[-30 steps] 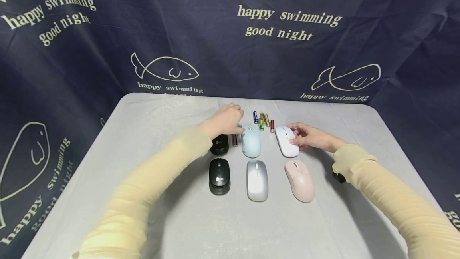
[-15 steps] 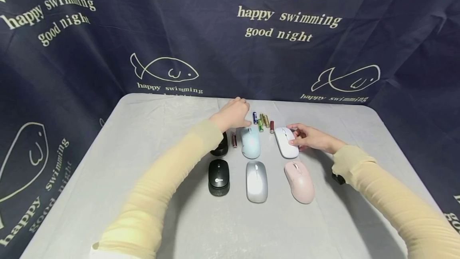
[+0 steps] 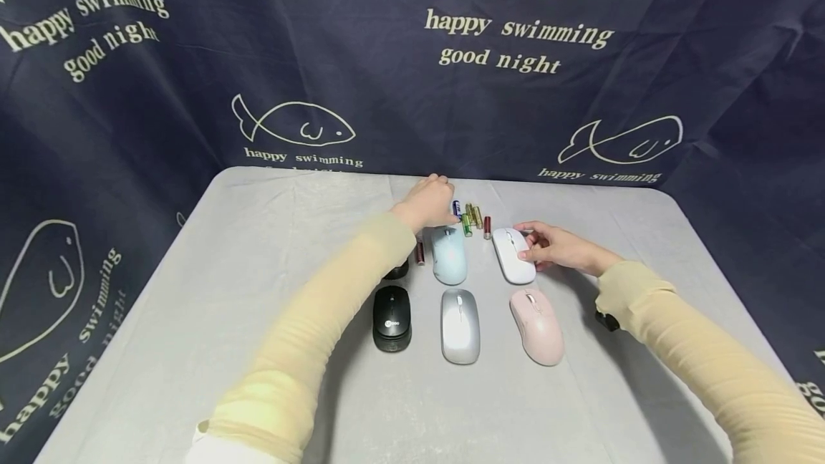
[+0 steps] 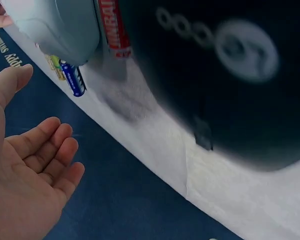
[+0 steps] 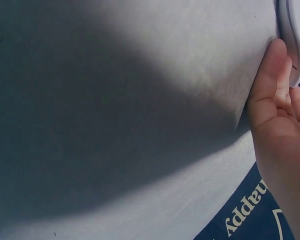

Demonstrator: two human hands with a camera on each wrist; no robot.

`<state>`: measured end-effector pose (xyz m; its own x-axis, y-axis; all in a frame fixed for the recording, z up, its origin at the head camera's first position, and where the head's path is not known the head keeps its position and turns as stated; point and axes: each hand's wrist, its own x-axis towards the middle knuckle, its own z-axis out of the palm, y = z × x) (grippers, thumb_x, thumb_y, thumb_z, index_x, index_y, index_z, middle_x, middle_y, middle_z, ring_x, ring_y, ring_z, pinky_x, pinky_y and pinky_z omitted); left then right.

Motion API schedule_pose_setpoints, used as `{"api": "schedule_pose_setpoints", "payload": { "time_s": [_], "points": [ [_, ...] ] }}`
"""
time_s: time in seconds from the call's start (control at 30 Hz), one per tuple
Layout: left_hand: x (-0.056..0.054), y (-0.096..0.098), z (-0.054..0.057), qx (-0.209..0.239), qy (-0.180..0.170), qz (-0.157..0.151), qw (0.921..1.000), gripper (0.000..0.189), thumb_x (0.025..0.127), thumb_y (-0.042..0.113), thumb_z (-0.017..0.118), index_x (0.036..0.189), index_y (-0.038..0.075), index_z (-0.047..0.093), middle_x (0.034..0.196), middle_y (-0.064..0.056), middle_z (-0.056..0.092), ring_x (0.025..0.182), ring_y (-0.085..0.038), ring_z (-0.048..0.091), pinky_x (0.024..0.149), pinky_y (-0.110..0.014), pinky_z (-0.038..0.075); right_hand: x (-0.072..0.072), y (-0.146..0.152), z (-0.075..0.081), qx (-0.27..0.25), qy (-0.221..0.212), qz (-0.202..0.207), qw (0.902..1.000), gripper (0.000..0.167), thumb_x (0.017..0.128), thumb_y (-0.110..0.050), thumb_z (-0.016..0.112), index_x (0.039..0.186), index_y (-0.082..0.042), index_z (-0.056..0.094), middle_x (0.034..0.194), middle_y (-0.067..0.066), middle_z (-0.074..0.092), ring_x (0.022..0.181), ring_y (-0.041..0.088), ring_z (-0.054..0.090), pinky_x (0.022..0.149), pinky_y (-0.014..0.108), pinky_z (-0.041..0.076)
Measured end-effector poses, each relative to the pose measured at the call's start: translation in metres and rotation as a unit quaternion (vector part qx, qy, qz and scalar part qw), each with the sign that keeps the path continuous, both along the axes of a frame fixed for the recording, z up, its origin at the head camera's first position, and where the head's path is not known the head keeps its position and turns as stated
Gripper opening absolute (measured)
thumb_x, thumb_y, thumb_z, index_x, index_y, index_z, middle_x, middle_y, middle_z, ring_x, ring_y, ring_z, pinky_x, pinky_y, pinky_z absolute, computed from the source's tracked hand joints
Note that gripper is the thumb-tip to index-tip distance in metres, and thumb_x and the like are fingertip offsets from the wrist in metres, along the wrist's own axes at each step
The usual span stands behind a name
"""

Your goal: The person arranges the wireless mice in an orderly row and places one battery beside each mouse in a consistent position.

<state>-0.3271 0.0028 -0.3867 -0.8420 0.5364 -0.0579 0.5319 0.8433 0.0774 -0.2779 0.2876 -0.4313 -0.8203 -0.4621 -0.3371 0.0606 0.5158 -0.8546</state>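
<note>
My left hand [image 3: 428,203] reaches past the far end of a light-blue computer mouse [image 3: 449,256], its thumb close to a blue battery [image 3: 457,208]. In the left wrist view its fingers [image 4: 45,150] are loosely bent and hold nothing. At the right side of a white computer mouse [image 3: 514,256], my right hand [image 3: 557,245] grips the edge with thumb and forefinger. The other fingers [image 5: 297,102] are partly hidden. Green and gold batteries [image 3: 473,217] and a red battery [image 3: 487,227] lie between the hands.
A black mouse [image 3: 392,317], a silver mouse [image 3: 460,328] and a pink mouse [image 3: 537,326] form the near row. Another black mouse [image 3: 396,271] is partly behind the left sleeve, beside a dark-red battery [image 3: 420,253]. Dark-blue cloth [image 3: 387,56] hangs behind the table.
My left hand has moved right and slightly away, from over the black mouse to beside the blue battery. The right hand and the white mouse have stayed put.
</note>
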Motion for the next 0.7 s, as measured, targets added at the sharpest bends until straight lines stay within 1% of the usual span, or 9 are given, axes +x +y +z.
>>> {"api": "schedule_pose_setpoints", "payload": {
  "time_s": [0.13,0.23,0.3,0.43,0.57,0.7],
  "points": [
    [0.0,0.006,-0.002,-0.004,-0.007,0.005,1.0,0.051,0.085,0.041,0.065,0.123,0.007,0.059,0.125,-0.008,0.055,0.11,-0.023,0.046,0.101,-0.034,0.037,0.001,0.0,0.0,0.001,0.005,-0.001,1.0,0.068,0.087,-0.01,0.067,0.142,0.002,0.029,0.101,0.012,0.043,0.081,0.01,0.051,0.068,0.033,0.055],
    [-0.003,0.01,-0.006,-0.011,-0.009,0.012,0.9998,0.053,0.085,0.04,0.065,0.127,0.008,0.057,0.131,-0.008,0.052,0.115,-0.023,0.045,0.104,-0.033,0.035,0.0,0.0,-0.001,0.001,0.008,-0.001,1.0,0.067,0.087,-0.01,0.066,0.141,0.002,0.029,0.101,0.012,0.043,0.081,0.01,0.051,0.068,0.033,0.055],
    [-0.005,0.012,-0.009,-0.011,-0.011,0.018,0.9997,0.053,0.085,0.04,0.066,0.127,0.008,0.057,0.132,-0.007,0.052,0.117,-0.023,0.045,0.106,-0.034,0.034,0.0,0.0,-0.001,0.003,0.008,-0.002,1.0,0.066,0.087,-0.009,0.066,0.141,0.002,0.03,0.1,0.012,0.043,0.081,0.011,0.051,0.067,0.032,0.054],
    [-0.007,0.017,-0.013,-0.009,-0.009,0.025,0.9996,0.052,0.083,0.04,0.068,0.124,0.008,0.059,0.126,-0.007,0.055,0.117,-0.024,0.046,0.105,-0.034,0.035,0.0,0.001,-0.002,0.005,0.013,-0.001,0.9999,0.066,0.087,-0.009,0.067,0.141,0.002,0.03,0.1,0.012,0.044,0.081,0.01,0.051,0.066,0.032,0.054],
    [-0.006,0.02,-0.014,-0.016,-0.008,0.03,0.9994,0.048,0.082,0.038,0.07,0.119,0.009,0.062,0.117,-0.006,0.057,0.112,-0.022,0.048,0.1,-0.033,0.038,0.0,0.001,-0.001,0.003,0.015,0.001,0.9999,0.067,0.086,-0.01,0.067,0.141,0.003,0.03,0.099,0.012,0.044,0.08,0.011,0.051,0.065,0.032,0.054],
    [-0.006,0.022,-0.014,-0.02,-0.014,0.031,0.9992,0.042,0.081,0.035,0.071,0.114,0.009,0.063,0.113,-0.005,0.057,0.108,-0.021,0.047,0.098,-0.032,0.039,0.0,0.0,-0.001,0.003,0.014,0.003,0.9999,0.067,0.086,-0.01,0.067,0.141,0.002,0.03,0.099,0.013,0.045,0.079,0.011,0.052,0.065,0.032,0.054]
  ]
}}
